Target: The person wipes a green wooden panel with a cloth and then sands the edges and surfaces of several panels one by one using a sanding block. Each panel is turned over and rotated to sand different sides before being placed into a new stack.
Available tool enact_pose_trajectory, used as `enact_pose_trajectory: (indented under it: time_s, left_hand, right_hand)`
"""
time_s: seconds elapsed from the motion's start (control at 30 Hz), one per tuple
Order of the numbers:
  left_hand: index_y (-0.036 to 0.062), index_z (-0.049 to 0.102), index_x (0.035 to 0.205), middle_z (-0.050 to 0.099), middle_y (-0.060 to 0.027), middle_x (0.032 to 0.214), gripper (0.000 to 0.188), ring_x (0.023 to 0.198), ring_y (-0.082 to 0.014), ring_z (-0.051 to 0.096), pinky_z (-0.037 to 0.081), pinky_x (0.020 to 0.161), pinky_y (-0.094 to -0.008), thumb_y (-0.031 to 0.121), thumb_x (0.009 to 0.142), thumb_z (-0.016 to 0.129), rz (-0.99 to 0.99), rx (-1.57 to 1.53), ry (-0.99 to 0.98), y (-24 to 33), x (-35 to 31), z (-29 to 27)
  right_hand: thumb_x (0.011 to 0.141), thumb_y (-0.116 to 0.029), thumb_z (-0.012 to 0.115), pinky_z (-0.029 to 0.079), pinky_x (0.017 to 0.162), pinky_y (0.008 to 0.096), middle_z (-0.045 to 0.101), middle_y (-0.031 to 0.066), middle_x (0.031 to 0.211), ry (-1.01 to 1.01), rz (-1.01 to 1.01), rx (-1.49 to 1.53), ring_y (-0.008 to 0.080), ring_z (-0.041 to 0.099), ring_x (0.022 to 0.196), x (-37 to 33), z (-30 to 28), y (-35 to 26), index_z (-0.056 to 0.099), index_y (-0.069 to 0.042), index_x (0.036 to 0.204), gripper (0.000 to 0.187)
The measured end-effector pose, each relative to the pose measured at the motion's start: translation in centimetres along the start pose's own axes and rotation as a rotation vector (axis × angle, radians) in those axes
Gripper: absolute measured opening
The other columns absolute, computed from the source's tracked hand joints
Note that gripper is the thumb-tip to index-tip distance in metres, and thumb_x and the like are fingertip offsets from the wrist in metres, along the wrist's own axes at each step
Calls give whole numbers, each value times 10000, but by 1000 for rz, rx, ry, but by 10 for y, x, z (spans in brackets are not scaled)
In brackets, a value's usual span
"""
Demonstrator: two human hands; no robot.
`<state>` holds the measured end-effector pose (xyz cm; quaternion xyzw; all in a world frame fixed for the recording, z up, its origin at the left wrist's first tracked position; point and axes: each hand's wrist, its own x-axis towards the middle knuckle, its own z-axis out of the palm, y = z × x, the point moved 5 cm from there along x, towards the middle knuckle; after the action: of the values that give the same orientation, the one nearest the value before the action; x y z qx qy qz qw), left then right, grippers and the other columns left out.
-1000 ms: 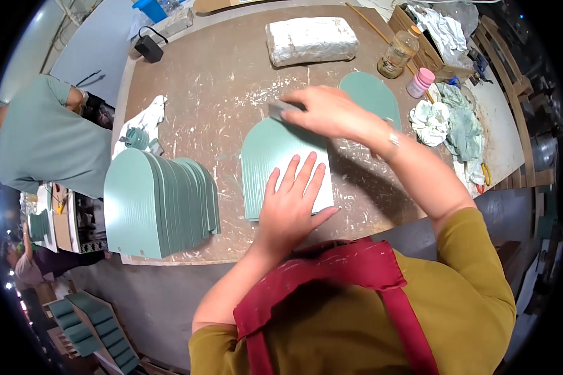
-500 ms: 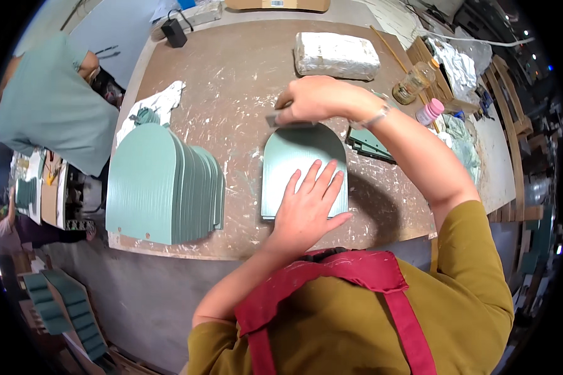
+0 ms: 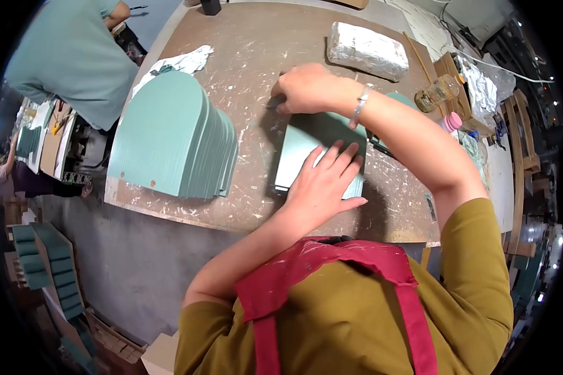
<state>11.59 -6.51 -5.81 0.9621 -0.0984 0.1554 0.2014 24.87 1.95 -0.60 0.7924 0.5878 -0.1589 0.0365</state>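
A pale green arch-topped panel (image 3: 294, 151) lies flat on the table in front of me. My left hand (image 3: 324, 186) rests on its lower part, palm down with the fingers spread. Beyond the panel's rounded far end, my right hand (image 3: 309, 89) is closed on a small flat grey piece (image 3: 276, 100). Only an edge of that piece shows past the fingers, so its kind is unclear. My right hand and forearm cover much of the arch. To the left stands a tight row of similar green arched panels (image 3: 162, 134), upright on edge.
A white wrapped block (image 3: 368, 51) lies at the back. Right of it are a stick, a clear bottle (image 3: 440, 92) and a pink-capped bottle (image 3: 450, 122). More green pieces (image 3: 401, 99) sit partly behind my right arm. A white cloth (image 3: 191, 60) and a co-worker (image 3: 75, 59) are left.
My right hand has moved left relative to the panel, carrying the grey piece past the arch's left side. My left hand stays flat on the panel. The whole view has shifted.
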Motion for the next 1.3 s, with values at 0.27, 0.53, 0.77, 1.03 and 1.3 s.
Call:
enact_pose_trajectory:
  time_s: [0.27, 0.53, 0.77, 1.03, 1.3]
  left_hand:
    - [59, 487, 1392, 506, -146, 1378, 774, 1279, -327, 474, 341, 1090, -502, 517, 803, 695, -16, -36, 12, -2, -2, 7]
    - [87, 503, 1389, 513, -154, 1363, 773, 1285, -330, 465, 346, 1090, -491, 535, 790, 699, -73, -115, -26, -4, -4, 11]
    - [83, 498, 1387, 442, -120, 1463, 777, 1358, -305, 400, 322, 1104, -488, 531, 785, 703, -39, -50, -17, -4, -7, 11]
    - [113, 460, 1422, 402, -108, 1499, 859, 1374, -377, 358, 309, 1100, -541, 551, 735, 731, -23, 95, -88, 2, -2, 0]
    - [133, 608, 1296, 577, -103, 1356, 553, 1194, -347, 567, 457, 978, -503, 392, 819, 711, 229, 232, 78, 17, -20, -5]
  right_hand:
    - [787, -309, 727, 536, 815, 422, 725, 134, 998, -122, -445, 124, 327, 687, 926, -29, 16, -61, 725, -104, 1102, 376]
    - [776, -288, 734, 529, 775, 446, 679, 142, 982, -191, -484, 170, 341, 659, 915, -34, 29, -67, 731, -136, 1073, 333]
    - [789, -306, 711, 534, 786, 455, 673, 164, 985, -122, -552, 150, 357, 660, 914, -41, 8, -62, 729, -146, 1080, 332]
    - [834, -387, 701, 453, 979, 429, 615, 168, 1171, 536, 141, 437, 347, 576, 1157, -54, 5, 84, 666, -70, 1205, 489]
    - [956, -383, 595, 434, 935, 275, 619, 60, 1229, 736, 165, 1166, 132, 554, 1075, -154, 62, 117, 594, -68, 1321, 482]
